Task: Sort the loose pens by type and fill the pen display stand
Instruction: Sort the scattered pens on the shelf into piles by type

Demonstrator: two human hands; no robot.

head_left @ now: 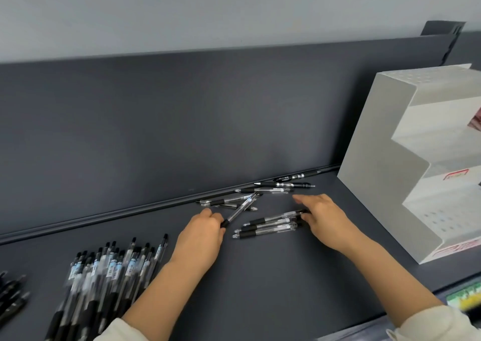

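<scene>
**Pen sorting on the shelf: both hands engaged, stand at right**

We record a dark grey shelf (260,275) with an upright back panel (182,119) of the same colour. The white stepped pen display stand (377,158) sits on the shelf at the right of the frame, and part of it runs out of view. Its tiers show rows of small holes, and we see no pens standing in the visible part.

The left hand (200,234), at centre frame, is grasping: its fingertips pinch the black grip end of a single clear pen (240,209). That pen slants up and to the right, and its far end lies over the scattered pens (270,190) strewn along the foot of the back panel.

The right hand (325,221), to the right of centre, is also grasping. Its thumb and curled fingers close on the right-hand ends of a small bunch of pens (268,224), while the index finger points out straight towards the scattered pens. The bunch lies nearly level on the shelf, black grips to the left, between the two hands.

A large sorted pile (109,270) of clear black-grip pens fans out at lower left, just beside the left forearm (this area is blurred). A few darker pens (10,296) lie at the far left edge, apart from that pile. Pale sleeves (442,322) show at the bottom edge. A green and yellow label strip (466,296) is at lower right, too blurred to read.
</scene>
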